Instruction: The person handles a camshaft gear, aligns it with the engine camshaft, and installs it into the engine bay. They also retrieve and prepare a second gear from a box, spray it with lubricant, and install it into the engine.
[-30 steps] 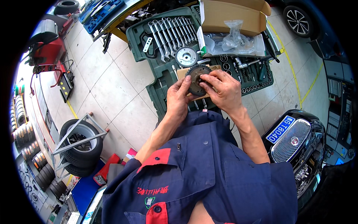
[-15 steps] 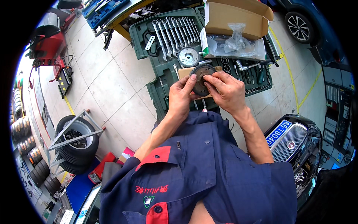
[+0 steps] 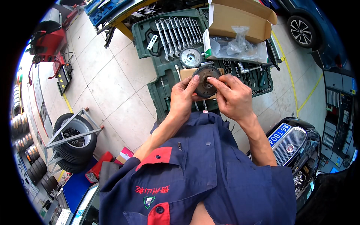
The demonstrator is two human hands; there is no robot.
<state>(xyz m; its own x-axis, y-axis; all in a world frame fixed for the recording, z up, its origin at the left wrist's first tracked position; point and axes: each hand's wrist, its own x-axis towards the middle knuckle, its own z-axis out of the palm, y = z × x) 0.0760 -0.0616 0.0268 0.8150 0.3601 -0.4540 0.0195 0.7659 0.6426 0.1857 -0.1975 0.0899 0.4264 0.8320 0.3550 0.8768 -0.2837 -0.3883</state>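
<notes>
A dark, worn metal gear [image 3: 203,89] with teeth round its rim is held up in front of my chest, over the tool case. My left hand [image 3: 182,96] grips its left edge, thumb on the face and fingers behind. My right hand [image 3: 236,96] is at its right side, index fingertip at the central hole and the other fingers curled. Whether a small part sits in those fingers cannot be made out. Just beyond, a cleaner silver gear-like disc [image 3: 190,57] lies on the case. A piece of brown cardboard [image 3: 186,73] shows below the held gear.
The open green tool case [image 3: 144,28] holds a row of combination spanners [image 3: 165,39] and several sockets. An open cardboard box [image 3: 240,18] with clear plastic bags stands on it. Wheels on a metal frame [image 3: 77,135] stand left; a black car front [image 3: 294,144] is at right.
My right hand has shifted slightly right, its index finger now straighter at the gear's centre. The gear has moved a little right and faces up more. My left hand keeps its grip.
</notes>
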